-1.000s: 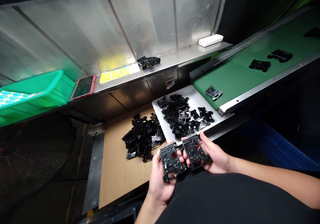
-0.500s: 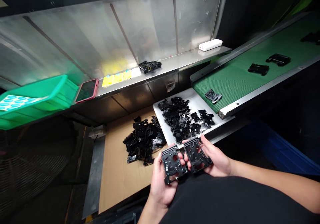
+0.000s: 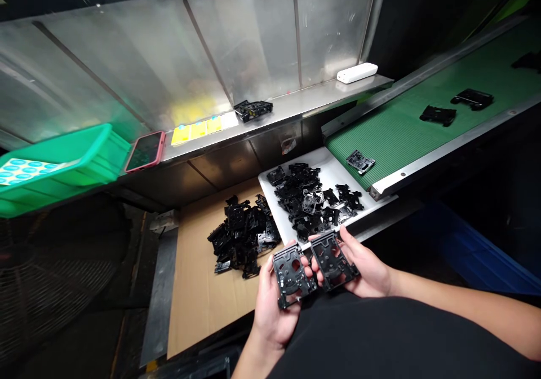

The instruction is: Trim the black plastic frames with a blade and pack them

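Observation:
My left hand [image 3: 270,311] is closed around a flat black plastic frame [image 3: 291,277] with cut-outs and a large round hole. Beside it, my right hand [image 3: 369,269] grips a similar black plastic frame [image 3: 332,260], its fingers showing through the openings. Both parts are held face up, side by side, close to my body. Just beyond them lies a heap of black plastic parts [image 3: 302,195] on a white tray [image 3: 291,232]. To the left, another black heap [image 3: 243,229] rests on a cardboard sheet [image 3: 203,305].
A green conveyor belt [image 3: 389,125] at right carries several black parts. On the metal shelf [image 3: 296,104] are a pink-edged phone [image 3: 146,150], yellow labels [image 3: 196,131], a black part [image 3: 253,110] and a white device [image 3: 357,73]. A green bin [image 3: 93,159] stands left, above a fan guard [image 3: 54,289].
Both hands hold the same two frames in nearly the same place. The camera view has shifted very slightly; nothing else visibly moves.

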Action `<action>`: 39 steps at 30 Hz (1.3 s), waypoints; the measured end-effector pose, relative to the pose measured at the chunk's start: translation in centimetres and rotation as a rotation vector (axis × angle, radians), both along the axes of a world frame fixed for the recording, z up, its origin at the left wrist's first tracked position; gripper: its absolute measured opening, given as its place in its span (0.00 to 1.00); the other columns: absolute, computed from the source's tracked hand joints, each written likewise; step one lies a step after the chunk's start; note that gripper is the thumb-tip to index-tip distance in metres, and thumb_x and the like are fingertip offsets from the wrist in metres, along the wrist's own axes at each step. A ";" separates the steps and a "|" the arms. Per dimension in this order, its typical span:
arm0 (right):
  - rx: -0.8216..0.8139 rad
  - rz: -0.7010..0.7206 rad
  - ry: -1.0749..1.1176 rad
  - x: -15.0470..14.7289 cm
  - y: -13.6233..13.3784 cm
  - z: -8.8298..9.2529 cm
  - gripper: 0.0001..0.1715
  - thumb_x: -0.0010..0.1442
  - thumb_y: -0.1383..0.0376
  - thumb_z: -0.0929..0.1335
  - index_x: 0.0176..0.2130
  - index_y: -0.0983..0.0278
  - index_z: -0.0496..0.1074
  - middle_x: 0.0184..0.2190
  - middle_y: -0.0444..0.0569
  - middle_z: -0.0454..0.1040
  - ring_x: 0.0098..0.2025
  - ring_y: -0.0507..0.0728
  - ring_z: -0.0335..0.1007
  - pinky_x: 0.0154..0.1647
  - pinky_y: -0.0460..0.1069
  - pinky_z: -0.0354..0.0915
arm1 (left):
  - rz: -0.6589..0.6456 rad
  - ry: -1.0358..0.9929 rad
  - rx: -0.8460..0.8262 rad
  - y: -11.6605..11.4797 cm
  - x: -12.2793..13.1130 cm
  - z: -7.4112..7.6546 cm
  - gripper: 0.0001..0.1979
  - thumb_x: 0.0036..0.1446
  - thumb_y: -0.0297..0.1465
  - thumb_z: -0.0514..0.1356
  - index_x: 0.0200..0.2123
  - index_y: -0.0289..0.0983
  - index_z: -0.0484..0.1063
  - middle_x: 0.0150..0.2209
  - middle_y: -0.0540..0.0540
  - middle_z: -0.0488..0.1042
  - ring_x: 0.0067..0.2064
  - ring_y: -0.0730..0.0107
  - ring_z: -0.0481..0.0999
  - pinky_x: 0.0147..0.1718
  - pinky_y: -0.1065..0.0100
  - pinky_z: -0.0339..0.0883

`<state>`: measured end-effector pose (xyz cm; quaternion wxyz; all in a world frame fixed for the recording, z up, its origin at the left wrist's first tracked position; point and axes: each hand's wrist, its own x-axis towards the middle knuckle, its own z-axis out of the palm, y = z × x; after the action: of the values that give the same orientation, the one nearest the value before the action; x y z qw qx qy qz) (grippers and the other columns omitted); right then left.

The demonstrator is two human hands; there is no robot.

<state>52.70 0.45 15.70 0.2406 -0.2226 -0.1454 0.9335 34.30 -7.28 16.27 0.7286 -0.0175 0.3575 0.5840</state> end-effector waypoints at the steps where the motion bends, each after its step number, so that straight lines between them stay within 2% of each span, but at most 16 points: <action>1: 0.005 -0.005 0.009 0.0 0.0 0.1 0.38 0.72 0.43 0.52 0.60 0.66 0.67 0.41 0.59 0.81 0.38 0.60 0.81 0.45 0.54 0.73 | 0.003 -0.001 -0.005 0.0 0.0 0.0 0.21 0.67 0.41 0.52 0.58 0.42 0.71 0.39 0.41 0.76 0.38 0.63 0.78 0.36 0.64 0.75; 9: -0.005 0.015 -0.002 0.0 0.1 -0.5 0.39 0.71 0.41 0.53 0.60 0.64 0.68 0.40 0.58 0.81 0.39 0.61 0.81 0.46 0.54 0.73 | 0.021 0.024 -0.039 0.2 0.2 0.7 0.21 0.66 0.41 0.52 0.57 0.39 0.72 0.38 0.42 0.77 0.36 0.63 0.79 0.40 0.59 0.77; 12: -0.002 0.015 0.009 0.1 0.2 -0.6 0.39 0.71 0.41 0.52 0.59 0.65 0.69 0.40 0.58 0.81 0.36 0.60 0.81 0.44 0.53 0.73 | 0.030 0.027 -0.060 0.3 0.2 0.9 0.19 0.67 0.39 0.52 0.55 0.38 0.73 0.38 0.42 0.77 0.35 0.64 0.79 0.39 0.61 0.77; 20: 0.005 0.010 0.038 0.0 0.4 -0.6 0.39 0.71 0.42 0.53 0.60 0.65 0.69 0.42 0.59 0.81 0.38 0.60 0.81 0.44 0.53 0.73 | 0.032 0.061 -0.069 0.3 0.1 0.9 0.21 0.67 0.40 0.52 0.56 0.39 0.72 0.38 0.42 0.78 0.35 0.65 0.79 0.29 0.70 0.73; 23: 0.014 0.003 0.030 -0.1 0.4 -0.4 0.38 0.71 0.42 0.53 0.60 0.65 0.68 0.40 0.58 0.82 0.37 0.60 0.81 0.43 0.53 0.73 | 0.018 0.068 -0.057 0.3 -0.1 0.7 0.21 0.66 0.41 0.53 0.57 0.40 0.71 0.39 0.42 0.78 0.36 0.64 0.79 0.36 0.64 0.76; 27: 0.008 0.014 0.019 -0.2 0.5 -0.1 0.39 0.72 0.43 0.51 0.62 0.66 0.66 0.45 0.61 0.81 0.38 0.59 0.82 0.44 0.53 0.73 | 0.009 0.069 -0.038 0.3 -0.1 0.5 0.22 0.66 0.41 0.52 0.58 0.41 0.70 0.38 0.42 0.77 0.36 0.63 0.78 0.44 0.56 0.76; 34: -0.004 -0.002 0.049 -0.2 0.4 0.0 0.40 0.72 0.43 0.51 0.61 0.68 0.67 0.41 0.60 0.81 0.38 0.60 0.82 0.44 0.54 0.74 | 0.019 0.057 -0.034 0.2 0.0 0.4 0.22 0.67 0.41 0.52 0.58 0.39 0.70 0.39 0.41 0.76 0.37 0.62 0.78 0.45 0.54 0.76; 39: 0.002 0.008 0.035 0.0 0.5 0.1 0.39 0.73 0.43 0.51 0.62 0.67 0.66 0.42 0.60 0.82 0.38 0.59 0.82 0.44 0.53 0.73 | 0.009 0.057 -0.028 0.2 -0.1 0.1 0.22 0.66 0.42 0.52 0.59 0.41 0.69 0.40 0.42 0.76 0.37 0.63 0.78 0.48 0.52 0.75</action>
<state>52.66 1.00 15.81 0.2397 -0.2055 -0.1430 0.9380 34.25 -7.07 16.38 0.7151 -0.0129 0.3862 0.5825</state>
